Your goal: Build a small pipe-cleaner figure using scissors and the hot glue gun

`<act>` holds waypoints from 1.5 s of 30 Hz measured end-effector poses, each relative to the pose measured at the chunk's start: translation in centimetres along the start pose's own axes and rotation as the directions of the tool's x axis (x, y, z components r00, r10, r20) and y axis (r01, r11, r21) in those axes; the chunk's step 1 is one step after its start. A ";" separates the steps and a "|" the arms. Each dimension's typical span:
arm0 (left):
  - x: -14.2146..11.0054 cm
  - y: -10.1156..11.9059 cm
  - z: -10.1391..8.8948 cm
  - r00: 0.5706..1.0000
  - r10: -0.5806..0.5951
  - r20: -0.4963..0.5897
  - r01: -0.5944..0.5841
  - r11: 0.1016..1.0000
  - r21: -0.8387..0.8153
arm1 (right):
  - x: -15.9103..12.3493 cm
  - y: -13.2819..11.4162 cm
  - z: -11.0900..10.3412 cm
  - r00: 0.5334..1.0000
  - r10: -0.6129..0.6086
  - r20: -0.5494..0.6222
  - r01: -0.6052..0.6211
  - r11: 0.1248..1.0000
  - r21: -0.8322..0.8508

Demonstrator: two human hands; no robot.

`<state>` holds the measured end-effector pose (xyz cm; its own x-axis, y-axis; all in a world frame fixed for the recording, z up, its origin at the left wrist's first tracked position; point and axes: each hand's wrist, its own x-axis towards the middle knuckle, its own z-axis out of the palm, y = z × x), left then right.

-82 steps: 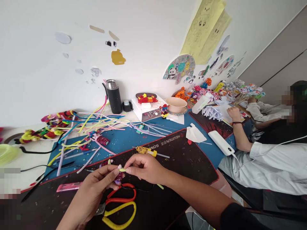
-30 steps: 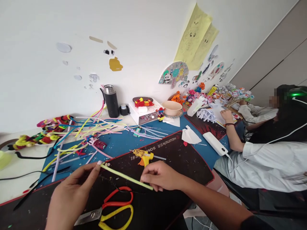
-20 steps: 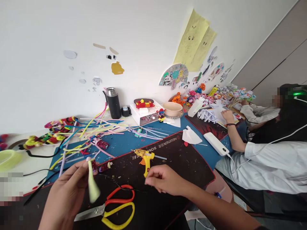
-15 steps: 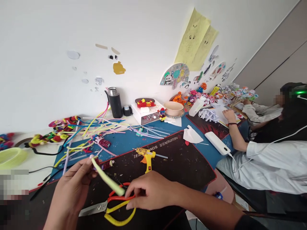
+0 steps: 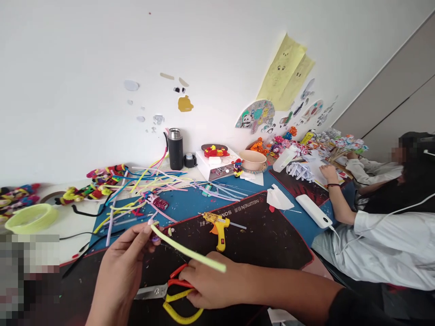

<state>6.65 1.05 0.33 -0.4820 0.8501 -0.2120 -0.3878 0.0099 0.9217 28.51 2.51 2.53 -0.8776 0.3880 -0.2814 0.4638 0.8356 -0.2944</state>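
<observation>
- The left hand [image 5: 118,260], near and left of centre, pinches a small purple piece [image 5: 155,237] between thumb and fingertips, raised above the black mat [image 5: 265,244].
- A pale yellow-green pipe cleaner [image 5: 187,251] extends from that pinch toward the right, its loose end in front of the right hand [image 5: 210,280].
- The right hand is at the red and yellow handles of the scissors [image 5: 163,290], fingers curled over the loops; how firmly they close, I cannot tell.
- The scissors lie on the mat, blades pointing left, below the raised piece.
- A yellow hot glue gun [image 5: 218,222] lies just beyond the right hand, its nozzle toward the left.
- Farther left, a sequined purple figure [image 5: 159,202] rests near loose coloured pipe cleaners [image 5: 113,213].
- A black flask [image 5: 176,153] stands upright at the far side, by the wall.
- At right, a white-sleeved person [image 5: 390,231] sits beside a white power bank [image 5: 313,211].
</observation>
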 end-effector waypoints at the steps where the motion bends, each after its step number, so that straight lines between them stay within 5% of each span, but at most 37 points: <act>1: 0.0 0.1 -0.1 1.000 -0.002 -0.010 0.002 1.000 -0.007 | 0.0 0.0 -0.1 0.999 0.026 0.029 -0.028 0.998 0.056; 4: 0.2 0.1 -0.4 0.999 0.003 -0.049 -0.006 0.999 -0.048 | 0.1 0.5 0.2 0.991 0.103 0.082 -0.122 0.953 0.278; 7: 0.7 0.0 -1.0 0.997 0.026 -0.076 -0.033 0.996 -0.088 | 0.1 1.3 0.9 0.977 0.192 0.095 -0.213 0.807 0.550; 11: 1.0 0.3 -1.6 0.981 0.103 -0.164 -0.123 0.986 -0.117 | 0.0 2.3 1.8 0.943 0.219 0.251 -0.319 0.377 0.869; 14: 1.1 0.8 -1.8 0.952 0.161 -0.261 -0.191 0.977 -0.093 | -0.2 2.5 2.5 0.942 0.177 0.286 -0.301 0.065 0.951; 19: 1.4 0.9 -2.1 0.914 0.198 -0.353 -0.230 0.972 -0.051 | -0.6 2.5 4.2 0.964 0.086 0.252 -0.227 -0.228 0.947; 29: 1.6 0.7 -1.3 0.933 0.137 -0.334 -0.177 0.980 -0.094 | -2.0 5.3 4.1 0.957 -0.240 0.165 -0.217 -0.212 0.953; 39: 1.9 -0.4 -1.3 0.957 -0.037 -0.289 0.001 0.992 -0.123 | 0.8 4.9 3.8 0.993 -0.110 0.050 -0.079 -0.274 0.958; 45: 0.8 -0.3 0.3 0.964 -0.237 -0.117 0.218 0.964 -0.153 | 1.3 5.4 4.4 0.991 -0.121 0.064 -0.093 -0.250 0.964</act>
<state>6.65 1.85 -0.05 -0.4649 0.7560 -0.4609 -0.5992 0.1146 0.7924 30.36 5.82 -3.40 -0.9176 0.2584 -0.3021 0.0825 -0.6195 -0.7806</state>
